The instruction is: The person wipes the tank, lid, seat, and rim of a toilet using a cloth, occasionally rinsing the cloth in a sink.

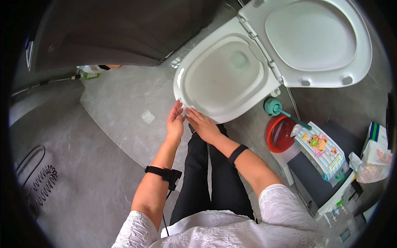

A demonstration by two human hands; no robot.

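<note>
A white ceramic toilet bowl (214,74) stands before me with its seat and lid (310,35) raised. Both of my hands are close together at the bowl's front rim. My left hand (175,122) is turned with its palm inward, fingers extended, and nothing shows in it. Beside it, my right hand (203,126) lies flat with its back up and fingers stretched toward my left fingers. Whether the fingertips touch the rim cannot be made out. A little water (239,59) shows in the bowl's drain.
Right of the toilet stand a teal toilet brush (273,107), a red bin (276,142) and a pack of tissues (321,147) on a dark-topped stand (313,181). Another white pack (375,162) is farther right. A dark curtain (124,34) hangs at left; a coiled black cord (46,183) lies lower left.
</note>
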